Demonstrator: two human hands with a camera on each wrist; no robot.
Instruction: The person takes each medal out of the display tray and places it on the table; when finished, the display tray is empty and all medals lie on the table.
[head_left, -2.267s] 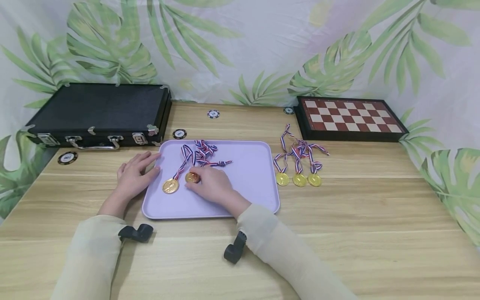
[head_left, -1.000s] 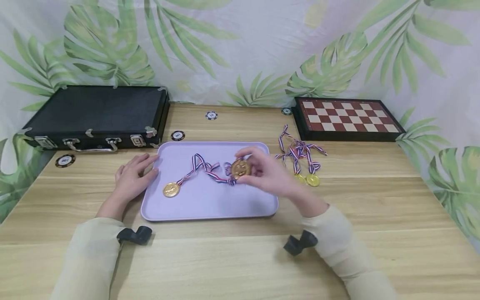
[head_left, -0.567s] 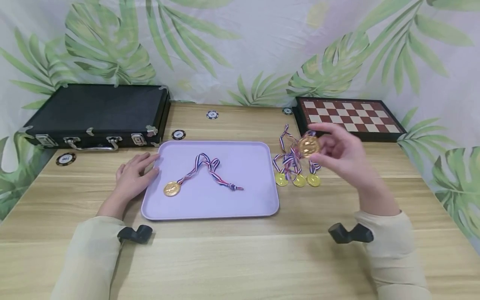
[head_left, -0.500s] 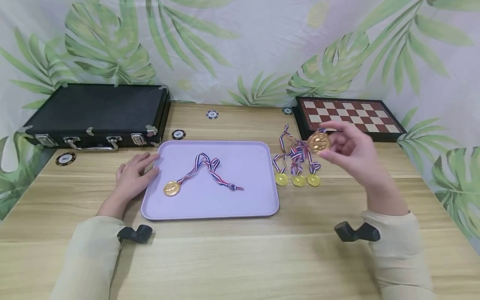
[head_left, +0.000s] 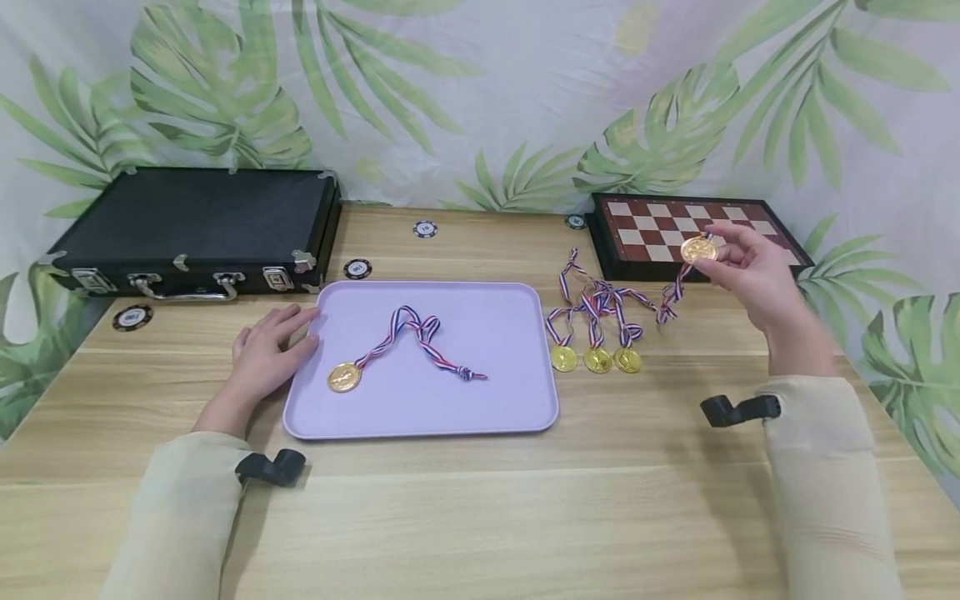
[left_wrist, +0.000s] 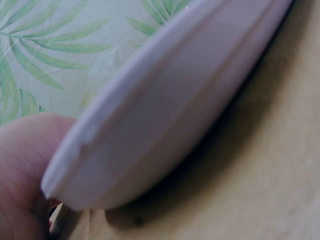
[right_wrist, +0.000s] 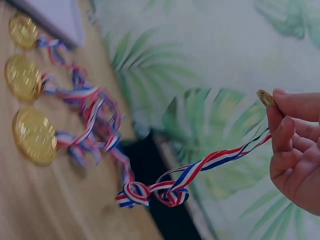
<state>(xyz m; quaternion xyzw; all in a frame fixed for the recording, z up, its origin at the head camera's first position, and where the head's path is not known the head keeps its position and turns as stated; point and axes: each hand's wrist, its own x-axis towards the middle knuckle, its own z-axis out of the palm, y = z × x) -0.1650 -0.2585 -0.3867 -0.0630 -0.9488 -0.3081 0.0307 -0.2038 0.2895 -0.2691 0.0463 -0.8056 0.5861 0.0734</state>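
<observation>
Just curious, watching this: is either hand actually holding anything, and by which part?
The right hand pinches a gold medal by its disc; the ribbon hangs free. The left hand holds nothing, resting at the lilac tray.

L wrist view: tray [left_wrist: 165, 115] blurred, cut by frame. Chip [head_left: 426, 228] markings too small to read.

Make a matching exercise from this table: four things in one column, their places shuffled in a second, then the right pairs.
Things:
1. medal in right hand
2. single medal
3. three medals
4. black case

Places:
A. on the lilac tray
B. in a row on the wood right of the tray
C. held up in front of the chessboard
D. far left, behind the left hand

Pairs: 1-C, 2-A, 3-B, 4-D
</observation>
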